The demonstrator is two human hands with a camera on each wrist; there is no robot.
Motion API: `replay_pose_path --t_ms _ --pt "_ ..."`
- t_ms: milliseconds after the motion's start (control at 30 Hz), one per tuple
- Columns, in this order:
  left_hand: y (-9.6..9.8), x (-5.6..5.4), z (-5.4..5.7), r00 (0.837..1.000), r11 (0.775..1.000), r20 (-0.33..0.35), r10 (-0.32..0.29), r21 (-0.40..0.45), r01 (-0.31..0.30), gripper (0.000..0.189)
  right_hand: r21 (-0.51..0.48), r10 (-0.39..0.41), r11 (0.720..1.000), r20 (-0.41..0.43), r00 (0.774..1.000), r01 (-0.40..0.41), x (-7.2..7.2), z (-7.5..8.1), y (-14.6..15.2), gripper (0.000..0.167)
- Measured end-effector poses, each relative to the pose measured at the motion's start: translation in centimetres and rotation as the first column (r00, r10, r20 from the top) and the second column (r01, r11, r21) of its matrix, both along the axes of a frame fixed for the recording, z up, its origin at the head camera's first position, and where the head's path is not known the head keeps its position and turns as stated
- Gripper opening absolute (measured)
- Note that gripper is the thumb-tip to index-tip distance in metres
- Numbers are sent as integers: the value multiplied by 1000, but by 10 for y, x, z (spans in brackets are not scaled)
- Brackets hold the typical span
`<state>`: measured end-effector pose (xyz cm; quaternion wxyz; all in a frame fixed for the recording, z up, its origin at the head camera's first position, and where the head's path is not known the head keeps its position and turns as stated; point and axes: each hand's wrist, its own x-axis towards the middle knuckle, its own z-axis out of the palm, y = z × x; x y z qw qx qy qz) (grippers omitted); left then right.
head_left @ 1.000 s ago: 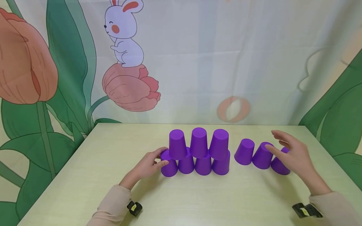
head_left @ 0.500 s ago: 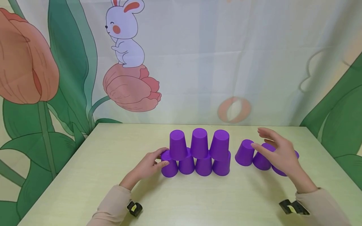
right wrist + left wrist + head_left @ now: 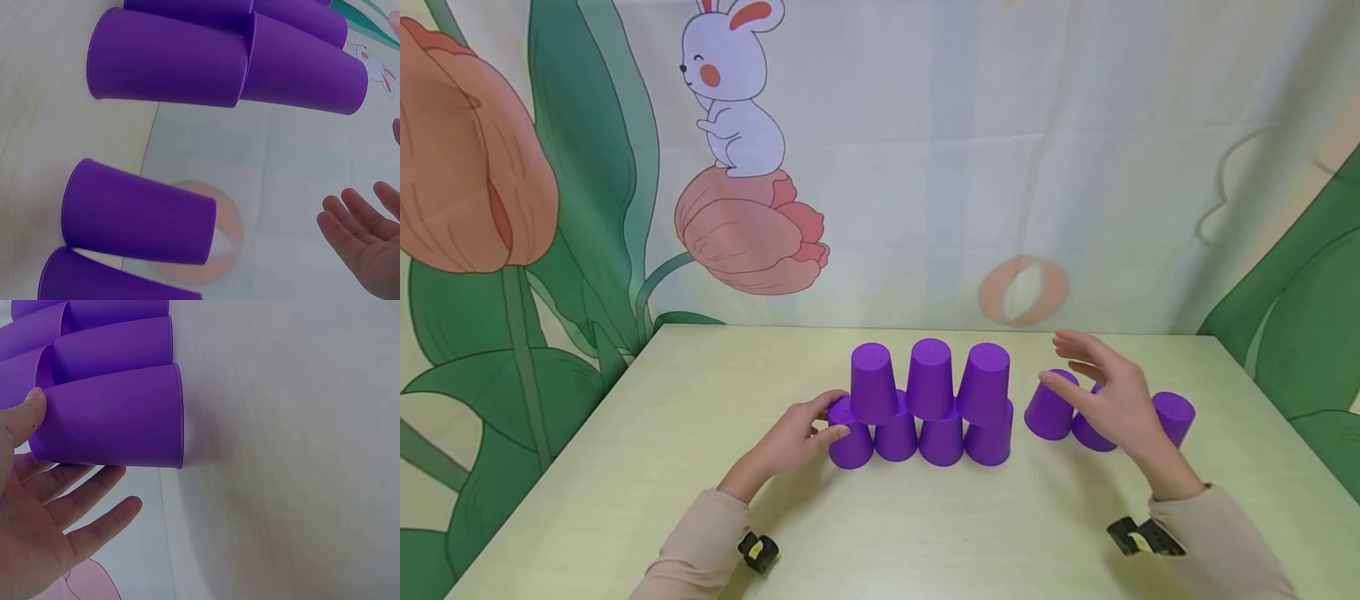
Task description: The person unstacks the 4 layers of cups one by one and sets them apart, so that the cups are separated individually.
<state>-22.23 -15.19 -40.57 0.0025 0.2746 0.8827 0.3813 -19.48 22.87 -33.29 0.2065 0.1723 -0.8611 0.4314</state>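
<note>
Upside-down purple cups stand stacked in two tiers. My left hand [image 3: 793, 437] holds the leftmost bottom cup [image 3: 112, 419], its thumb on the near side and fingers round the far side. Three cups make up the upper row, among them the left upper cup [image 3: 872, 383] and the right upper cup [image 3: 983, 385]. My right hand [image 3: 1108, 404] is in the air with fingers spread and nothing in it. It overlaps a short row of separate cups, nearest to the left one [image 3: 137, 215]; the middle one [image 3: 1092, 432] is partly hidden behind it, and the right one [image 3: 1174, 417] shows past the wrist.
The pale wooden table [image 3: 940, 533] carries all the cups. Behind its back edge hangs a printed curtain [image 3: 880, 167] with a rabbit and tulips. A narrow gap separates the stack from the loose row.
My right hand has moved left along the loose cups, from over the right ones toward the left one. My left hand and the stack have stayed put.
</note>
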Motion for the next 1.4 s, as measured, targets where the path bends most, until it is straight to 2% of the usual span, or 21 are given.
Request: replay_pose_path --t_ms 333,867,1167,1400 --pt "1 -1 1 1000 1000 10 -3 3 3 43 -53 58 997 11 998 -58 -5 0 -18 50" --pt "0 1 1 1000 1000 22 7 -2 -7 43 -45 155 987 46 987 -153 -16 -12 -42 50" --pt "0 1 1 1000 1000 20 3 -1 -3 43 -45 138 990 34 990 -137 -10 -6 -55 46" --pt "0 1 1 1000 1000 16 3 3 -3 43 -48 126 991 51 991 -124 -16 -14 -49 46"
